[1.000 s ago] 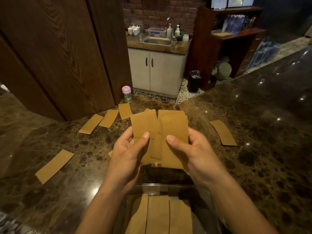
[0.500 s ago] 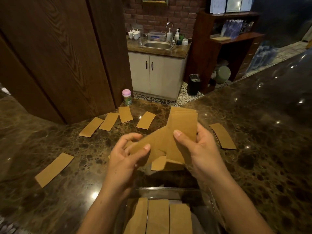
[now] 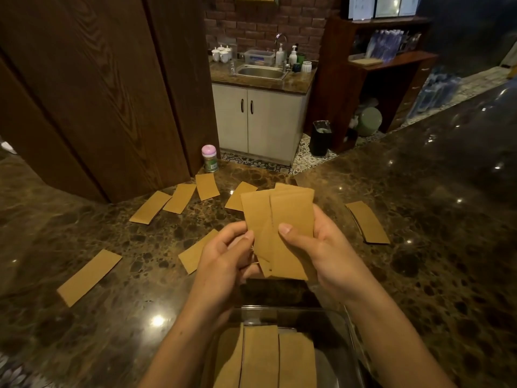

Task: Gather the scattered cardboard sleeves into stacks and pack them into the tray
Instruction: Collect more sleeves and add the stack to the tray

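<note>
Fingers (image 3: 291, 229) of left hand (image 3: 223, 259) and right hand (image 3: 327, 256) tight around the sleeve stack (image 3: 282, 219), now upright, less fanned.

Pink-lidded jar (image 3: 209, 161) near marble counter (image 3: 419, 247) edge

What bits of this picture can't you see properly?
Head view only:
Held stack: sleeve count unknown; its front layer, the left hand and the right hand cover the rest.
Tray: near end cut off by the bottom edge.
Sleeve behind the stack: partly hidden by it.
Jar label: too small.
</note>
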{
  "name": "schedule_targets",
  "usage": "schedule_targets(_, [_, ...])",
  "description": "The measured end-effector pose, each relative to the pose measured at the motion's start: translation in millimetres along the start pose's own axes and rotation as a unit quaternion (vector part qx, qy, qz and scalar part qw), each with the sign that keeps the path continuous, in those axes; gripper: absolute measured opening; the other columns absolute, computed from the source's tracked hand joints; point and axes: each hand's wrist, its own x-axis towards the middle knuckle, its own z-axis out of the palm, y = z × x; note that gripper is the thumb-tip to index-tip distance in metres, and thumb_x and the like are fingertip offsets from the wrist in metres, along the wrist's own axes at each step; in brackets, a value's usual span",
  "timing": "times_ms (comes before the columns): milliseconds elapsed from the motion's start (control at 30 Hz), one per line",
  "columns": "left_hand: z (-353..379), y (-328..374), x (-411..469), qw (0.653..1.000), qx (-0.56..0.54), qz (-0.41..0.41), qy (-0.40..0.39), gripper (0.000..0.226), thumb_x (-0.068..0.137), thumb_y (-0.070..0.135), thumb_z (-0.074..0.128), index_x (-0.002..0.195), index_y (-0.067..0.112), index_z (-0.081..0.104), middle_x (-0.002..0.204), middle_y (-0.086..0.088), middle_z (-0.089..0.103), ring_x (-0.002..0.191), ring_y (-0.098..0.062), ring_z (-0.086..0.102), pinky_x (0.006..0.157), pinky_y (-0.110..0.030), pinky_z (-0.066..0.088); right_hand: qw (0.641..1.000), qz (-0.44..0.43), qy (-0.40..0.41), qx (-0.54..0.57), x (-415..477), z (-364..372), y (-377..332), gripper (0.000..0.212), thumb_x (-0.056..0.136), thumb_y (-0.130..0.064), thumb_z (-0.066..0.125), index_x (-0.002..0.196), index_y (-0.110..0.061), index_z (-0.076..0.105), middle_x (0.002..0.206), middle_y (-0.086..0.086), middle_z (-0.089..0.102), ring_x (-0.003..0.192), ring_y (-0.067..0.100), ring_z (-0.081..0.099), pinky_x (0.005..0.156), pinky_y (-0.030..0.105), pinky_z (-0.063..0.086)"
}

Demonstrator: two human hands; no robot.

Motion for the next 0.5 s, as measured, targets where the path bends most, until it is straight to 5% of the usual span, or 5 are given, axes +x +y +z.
schedule_targets(300, [-4, -5, 1, 0.992, 0.088, 0.080, 0.045, 0.022, 0.102, 0.016, 0.052, 0.115, 0.014, 0.069, 0.102, -0.007, 0.078, 0.093, -0.021, 0.074, 0.070, -0.030, 0.058, 0.999, -0.007, 0.029, 0.042, -5, -2, 3, 0.041, 0.099, -0.016, 0.064, 0.139, -0.026, 0.058, 0.127, 0.003, 0.074, 0.118, 0.024, 0.071, 0.103, 0.054, 0.056])
schedule_targets(500, [-11, 2, 3, 0.962, 0.234, 0.138, -0.008, 0.027, 0.101, 0.025, 0.049, 0.118, 0.022, 0.069, 0.110, 0.003, 0.074, 0.103, -0.016, 0.070, 0.082, -0.036, 0.060, 1.000, -0.012, 0.014, 0.012, -4, -17, -4, 0.041, 0.095, -0.020, 0.066, 0.136, -0.022, 0.060, 0.124, 0.003, 0.076, 0.115, 0.023, 0.073, 0.094, 0.042, 0.062])
